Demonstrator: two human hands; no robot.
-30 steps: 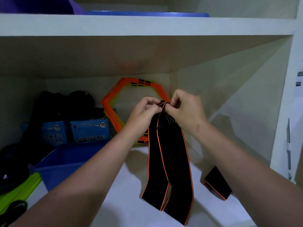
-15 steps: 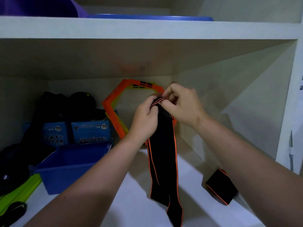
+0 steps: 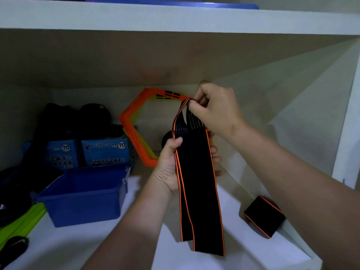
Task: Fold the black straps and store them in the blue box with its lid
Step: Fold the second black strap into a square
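Note:
A black strap with orange edges (image 3: 196, 172) hangs doubled over in front of me, its ends dangling just above the white shelf. My right hand (image 3: 216, 108) pinches the folded loop at the top. Lower down, my left hand (image 3: 169, 164) grips the strap's middle from the left side, fingers wrapped behind it. A second black strap (image 3: 263, 216), folded into a small block, lies on the shelf at the right near the side wall. The blue box (image 3: 85, 193) stands open on the shelf to the left. A blue lid (image 3: 175, 2) lies on the shelf above.
Two blue Lucky Star cartons (image 3: 105, 152) stand behind the box. Orange hexagon frames (image 3: 136, 121) lean on the back wall. Dark gear (image 3: 64, 121) fills the back left, a green item (image 3: 21, 223) lies front left. The upper shelf board (image 3: 175, 18) overhangs closely.
My left hand slid down from the top fold to the strap's middle. My right hand kept the top loop and rose slightly. The strap now hangs flatter and wider.

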